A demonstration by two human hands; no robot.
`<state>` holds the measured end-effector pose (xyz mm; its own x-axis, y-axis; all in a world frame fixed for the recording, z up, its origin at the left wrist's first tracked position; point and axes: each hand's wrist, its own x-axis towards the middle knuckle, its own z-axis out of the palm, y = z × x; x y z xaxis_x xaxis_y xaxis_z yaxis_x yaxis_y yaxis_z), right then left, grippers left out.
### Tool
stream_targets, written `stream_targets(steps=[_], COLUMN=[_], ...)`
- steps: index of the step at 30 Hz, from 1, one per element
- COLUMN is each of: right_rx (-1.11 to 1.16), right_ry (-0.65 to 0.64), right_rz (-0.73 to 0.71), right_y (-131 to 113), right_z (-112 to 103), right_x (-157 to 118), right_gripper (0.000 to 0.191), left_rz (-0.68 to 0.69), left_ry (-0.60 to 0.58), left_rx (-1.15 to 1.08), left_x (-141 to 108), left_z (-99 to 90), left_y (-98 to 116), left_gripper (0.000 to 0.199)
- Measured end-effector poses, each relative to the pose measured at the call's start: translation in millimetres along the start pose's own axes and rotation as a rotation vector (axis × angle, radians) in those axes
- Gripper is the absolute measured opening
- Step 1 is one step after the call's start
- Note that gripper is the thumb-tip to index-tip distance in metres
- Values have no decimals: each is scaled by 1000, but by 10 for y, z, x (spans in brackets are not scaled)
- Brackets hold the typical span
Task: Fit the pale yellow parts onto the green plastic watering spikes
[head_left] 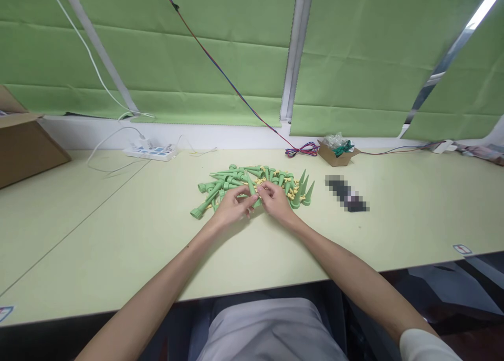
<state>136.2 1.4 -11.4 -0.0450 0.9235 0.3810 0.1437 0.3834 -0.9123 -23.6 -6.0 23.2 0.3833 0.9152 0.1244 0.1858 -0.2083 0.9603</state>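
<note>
Holding green tapered plastic spike in left hand; pinching — cannot tell what — with right hand; could slip if loosely gripped.

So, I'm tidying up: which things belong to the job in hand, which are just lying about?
Apparently the job: held green spike, other green spikes, yellow pieces.
Apparently lying about: power strip, coiled wire, small open box, large carton, blurred dark item.

A workshop, judging by the long worktable and power strip.
</note>
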Motion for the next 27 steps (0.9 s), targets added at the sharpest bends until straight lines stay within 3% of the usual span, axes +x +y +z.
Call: stream_targets(steps=[9,17,22,27], right_rx=[20,10,21,44], right_ry=[12,30,32,62], right_rz=[31,37,41,40], right_y=[80,118,119,108], right_z=[4,2,5,4], right_x=[21,38,42,43], right_gripper=[36,33,32,34], left_rz=[267,479,476,353], left_ry=[147,130,138,183], left_rx=[414,607,617,494], left_x=[27,26,22,22], left_z=[12,-6,1,38], left_y=[-82,-171,-181,-111], left_gripper=[20,18,21,24])
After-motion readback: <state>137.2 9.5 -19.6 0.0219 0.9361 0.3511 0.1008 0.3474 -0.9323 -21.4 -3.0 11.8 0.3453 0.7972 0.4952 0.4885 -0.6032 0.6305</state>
